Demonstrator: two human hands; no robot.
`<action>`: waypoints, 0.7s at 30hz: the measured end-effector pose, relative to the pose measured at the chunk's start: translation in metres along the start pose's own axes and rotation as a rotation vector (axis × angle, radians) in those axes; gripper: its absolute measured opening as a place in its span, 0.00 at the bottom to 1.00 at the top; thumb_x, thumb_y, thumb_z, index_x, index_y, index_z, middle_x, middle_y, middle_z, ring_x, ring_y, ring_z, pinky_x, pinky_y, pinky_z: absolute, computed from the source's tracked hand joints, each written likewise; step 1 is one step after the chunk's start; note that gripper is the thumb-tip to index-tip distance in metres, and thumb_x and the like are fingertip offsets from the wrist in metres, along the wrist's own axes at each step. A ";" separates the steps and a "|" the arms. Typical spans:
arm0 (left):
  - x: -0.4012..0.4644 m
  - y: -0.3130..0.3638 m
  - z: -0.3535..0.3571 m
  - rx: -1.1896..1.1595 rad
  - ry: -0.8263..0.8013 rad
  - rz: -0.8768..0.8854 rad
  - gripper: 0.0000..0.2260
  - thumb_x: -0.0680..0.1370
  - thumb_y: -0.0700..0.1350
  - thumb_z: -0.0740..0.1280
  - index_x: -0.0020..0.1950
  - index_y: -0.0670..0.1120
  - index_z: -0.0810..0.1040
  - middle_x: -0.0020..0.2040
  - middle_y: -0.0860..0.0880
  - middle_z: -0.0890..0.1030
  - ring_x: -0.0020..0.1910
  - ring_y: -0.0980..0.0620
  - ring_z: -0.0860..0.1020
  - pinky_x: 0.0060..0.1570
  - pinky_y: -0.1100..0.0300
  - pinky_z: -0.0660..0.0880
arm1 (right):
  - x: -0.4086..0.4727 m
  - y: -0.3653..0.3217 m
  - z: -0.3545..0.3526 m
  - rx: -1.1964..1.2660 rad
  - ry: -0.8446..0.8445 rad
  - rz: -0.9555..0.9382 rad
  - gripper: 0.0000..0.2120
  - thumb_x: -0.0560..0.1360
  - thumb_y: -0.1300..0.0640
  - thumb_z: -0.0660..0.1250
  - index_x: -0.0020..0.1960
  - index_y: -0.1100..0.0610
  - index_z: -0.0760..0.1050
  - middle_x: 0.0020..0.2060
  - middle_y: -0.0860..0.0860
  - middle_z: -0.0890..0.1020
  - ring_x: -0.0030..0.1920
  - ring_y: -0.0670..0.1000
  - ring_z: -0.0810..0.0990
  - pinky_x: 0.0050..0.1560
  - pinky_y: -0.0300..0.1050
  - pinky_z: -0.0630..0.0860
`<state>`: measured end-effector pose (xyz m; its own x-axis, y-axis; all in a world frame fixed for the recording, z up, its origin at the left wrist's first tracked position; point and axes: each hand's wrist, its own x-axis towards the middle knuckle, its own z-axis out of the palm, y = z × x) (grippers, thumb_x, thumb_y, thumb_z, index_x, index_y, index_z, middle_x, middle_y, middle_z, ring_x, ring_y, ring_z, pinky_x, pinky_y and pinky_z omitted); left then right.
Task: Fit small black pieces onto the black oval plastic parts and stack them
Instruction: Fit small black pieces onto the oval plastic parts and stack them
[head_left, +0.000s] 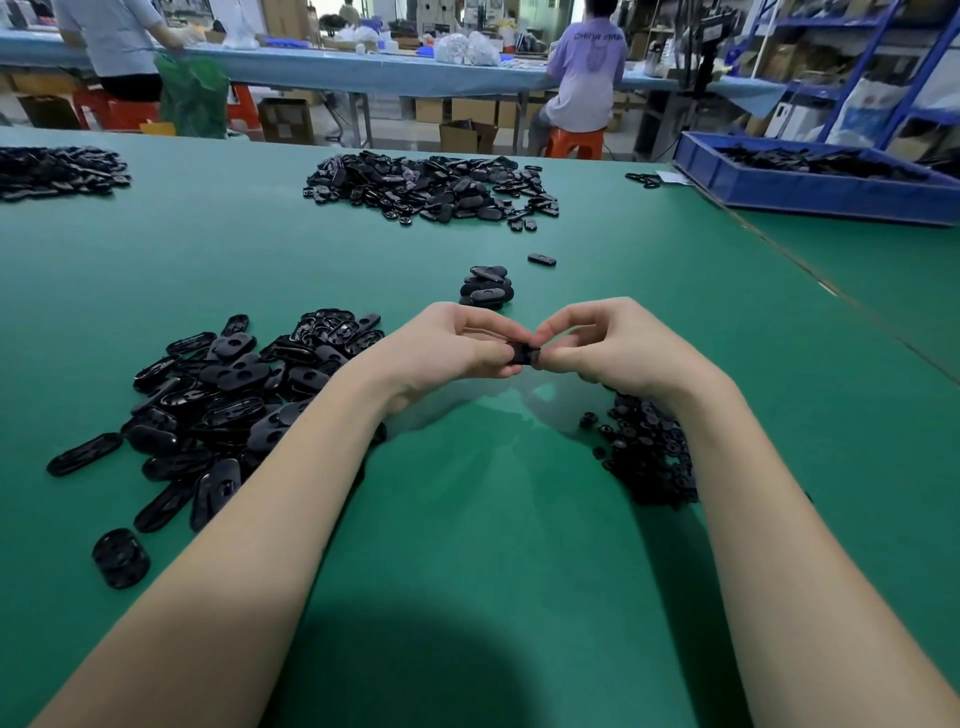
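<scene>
Currently I am pinching one oval part (522, 356) between my left hand (457, 348) and right hand (613, 345), both grips clamped, above the surface (467, 493); seating the small piece, then stacking (487, 287) likely.

Both bare forearms reach forward from the lower corners and converge at the middle. The left hand (453, 344) and right hand (610, 347) meet fingertip to fingertip, fingers curled, thumbs and forefingers pinching inward, wrists raised slightly, palms turned toward each other.
</scene>
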<state>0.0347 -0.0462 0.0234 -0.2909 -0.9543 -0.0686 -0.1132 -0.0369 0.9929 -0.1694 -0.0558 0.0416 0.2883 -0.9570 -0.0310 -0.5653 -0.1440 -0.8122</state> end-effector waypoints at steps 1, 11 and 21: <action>-0.001 0.000 0.000 0.003 -0.008 0.010 0.11 0.79 0.30 0.65 0.55 0.40 0.83 0.52 0.41 0.86 0.49 0.51 0.85 0.51 0.66 0.79 | 0.000 0.000 0.000 0.004 0.005 0.006 0.03 0.74 0.58 0.74 0.46 0.51 0.85 0.34 0.42 0.85 0.27 0.38 0.73 0.37 0.38 0.67; -0.001 0.000 -0.003 0.017 0.028 0.015 0.12 0.77 0.31 0.69 0.59 0.41 0.81 0.49 0.45 0.87 0.47 0.52 0.86 0.47 0.68 0.78 | 0.002 0.002 0.001 0.111 0.085 0.100 0.03 0.73 0.58 0.76 0.43 0.50 0.87 0.34 0.44 0.82 0.30 0.46 0.69 0.36 0.39 0.68; -0.001 -0.001 0.000 -0.029 0.024 0.005 0.10 0.77 0.30 0.69 0.56 0.38 0.82 0.49 0.43 0.87 0.46 0.51 0.86 0.47 0.67 0.79 | 0.004 0.002 0.004 0.090 0.092 0.114 0.04 0.70 0.53 0.80 0.44 0.51 0.87 0.35 0.45 0.84 0.26 0.39 0.70 0.36 0.39 0.66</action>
<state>0.0347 -0.0454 0.0229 -0.2685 -0.9613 -0.0617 -0.0840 -0.0404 0.9956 -0.1668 -0.0587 0.0378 0.1522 -0.9855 -0.0754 -0.5178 -0.0145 -0.8554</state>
